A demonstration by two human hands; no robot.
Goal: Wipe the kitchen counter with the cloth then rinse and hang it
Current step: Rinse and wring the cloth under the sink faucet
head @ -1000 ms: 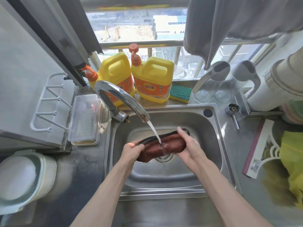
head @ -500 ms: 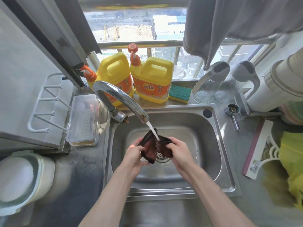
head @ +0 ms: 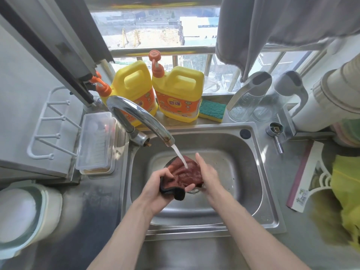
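A wet reddish-brown cloth with a dark edge is bunched over the drain inside the steel sink. Water runs from the curved chrome tap straight onto the cloth. My left hand grips the cloth's lower left part, a dark corner hanging below the fingers. My right hand presses against the cloth's right side with its fingers stretched out and the thumb under the cloth. A white hook rack hangs on the left wall.
Two yellow detergent jugs and a green-yellow sponge stand on the sill behind the sink. A clear lidded box lies left of the sink, glass bottles at the back right. A grey curtain hangs above.
The cloth went from a stretched roll between both hands to a crumpled bunch, and now lies spread wider under the stream. Both hands moved closer together over the drain.
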